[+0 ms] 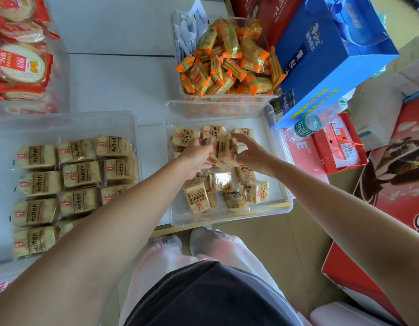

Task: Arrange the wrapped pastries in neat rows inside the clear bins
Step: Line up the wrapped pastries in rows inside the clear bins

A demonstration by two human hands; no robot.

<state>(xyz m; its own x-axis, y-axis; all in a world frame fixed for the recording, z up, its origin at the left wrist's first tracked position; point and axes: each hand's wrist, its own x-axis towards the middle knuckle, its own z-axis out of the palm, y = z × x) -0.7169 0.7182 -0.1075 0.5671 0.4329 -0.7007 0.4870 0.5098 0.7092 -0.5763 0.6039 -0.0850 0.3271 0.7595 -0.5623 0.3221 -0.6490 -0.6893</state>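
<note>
Your left hand (197,152) grips a bundle of tan, square, clear-wrapped pastries (223,149) at frame centre, above the clear rectangular plastic bin (284,203). Your right hand (253,155) reaches its fingers to the bundle; whether it pinches a packet cannot be told. Set each packet label-up with edges flush, extending the row along the bin's upper wall. Other packets lie jumbled and tilted in the bin's lower half.

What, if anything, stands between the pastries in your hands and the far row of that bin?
Nothing visible does. The left hand grips the packs, the right hand touching them, beside the far row in the clear bin; the loose pile lies nearer the person.
</note>
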